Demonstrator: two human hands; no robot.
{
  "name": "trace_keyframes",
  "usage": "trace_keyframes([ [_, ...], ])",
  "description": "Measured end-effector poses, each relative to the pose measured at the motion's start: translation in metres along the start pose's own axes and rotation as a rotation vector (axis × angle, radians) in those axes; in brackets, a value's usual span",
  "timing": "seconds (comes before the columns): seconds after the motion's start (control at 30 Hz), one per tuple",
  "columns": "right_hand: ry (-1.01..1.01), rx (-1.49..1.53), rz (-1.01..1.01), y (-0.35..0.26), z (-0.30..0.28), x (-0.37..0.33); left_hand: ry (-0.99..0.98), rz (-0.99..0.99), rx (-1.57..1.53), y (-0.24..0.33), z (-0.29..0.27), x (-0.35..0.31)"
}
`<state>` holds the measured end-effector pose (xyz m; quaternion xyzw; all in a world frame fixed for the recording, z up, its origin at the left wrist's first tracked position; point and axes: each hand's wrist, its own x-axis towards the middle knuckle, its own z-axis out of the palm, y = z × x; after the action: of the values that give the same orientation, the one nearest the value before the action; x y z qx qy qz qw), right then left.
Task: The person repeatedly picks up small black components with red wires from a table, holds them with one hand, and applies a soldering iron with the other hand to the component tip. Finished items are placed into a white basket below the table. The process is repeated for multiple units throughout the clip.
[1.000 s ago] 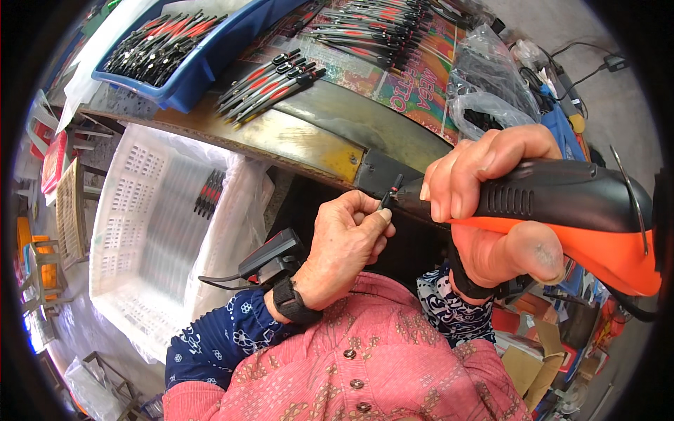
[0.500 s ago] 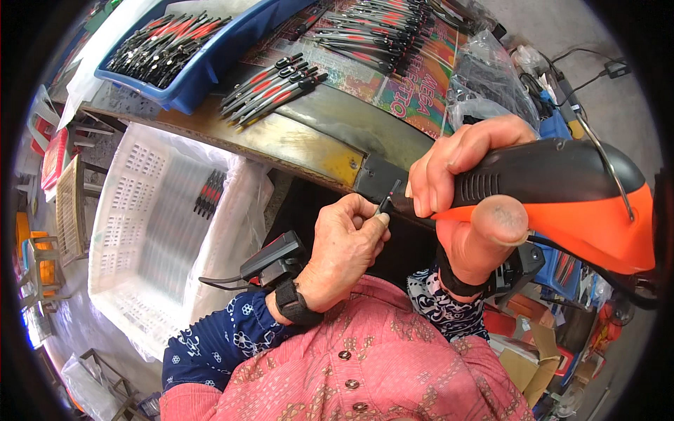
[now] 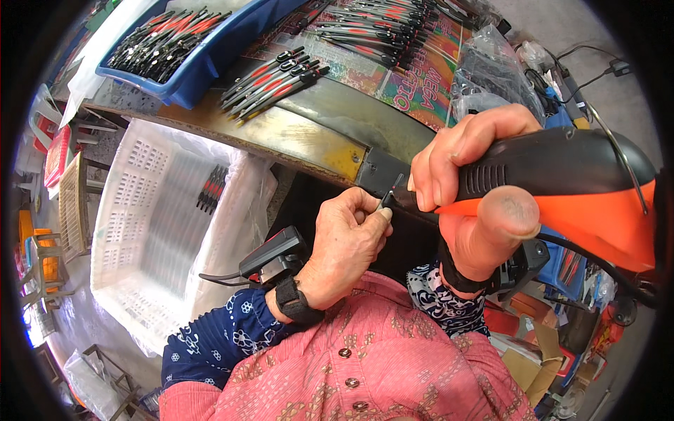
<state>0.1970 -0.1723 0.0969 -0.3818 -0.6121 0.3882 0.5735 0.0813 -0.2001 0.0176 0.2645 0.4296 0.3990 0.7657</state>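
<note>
My left hand (image 3: 349, 235) pinches a slim dark piece (image 3: 391, 196) between thumb and fingertips. Most of that piece is hidden in the fingers; one end sticks up. Wrapped around a black-and-orange electric screwdriver (image 3: 579, 221) is my right hand (image 3: 469, 156), its fingers over the black top and its thumb below. The screwdriver's narrow front points left and sits close to the piece, but whether they touch cannot be made out. Beyond my hands, several slim grey, black and red pen-shaped tools (image 3: 270, 84) lie on the bench edge.
A blue bin (image 3: 186, 88) heaped with similar tools stands on the bench (image 3: 312, 144). A larger pile (image 3: 375, 28) lies farther back, beside clear plastic bags (image 3: 495, 67). At left, a lined white basket (image 3: 123, 231) holds several. A cardboard box (image 3: 526, 368) is at lower right.
Both hands and the screwdriver have shifted very slightly. The left hand keeps its pinch and the right keeps its grip.
</note>
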Motion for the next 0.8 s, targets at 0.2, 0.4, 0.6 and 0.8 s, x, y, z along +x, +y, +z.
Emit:
trace_keyframes([
  [0.2,0.004,0.051,-0.037,-0.001,0.003,-0.008,-0.036,0.06,0.101,-0.002,-0.002,0.002],
  [0.4,0.118,0.085,-0.046,-0.004,-0.001,-0.023,-0.076,0.096,0.345,0.001,-0.011,0.006],
  [0.6,0.094,0.427,-0.224,-0.001,-0.022,-0.027,0.048,0.746,0.883,0.019,-0.033,0.017],
  [0.8,0.169,0.181,-0.087,0.0,-0.026,-0.036,0.457,1.126,1.506,0.088,-0.061,0.056],
])
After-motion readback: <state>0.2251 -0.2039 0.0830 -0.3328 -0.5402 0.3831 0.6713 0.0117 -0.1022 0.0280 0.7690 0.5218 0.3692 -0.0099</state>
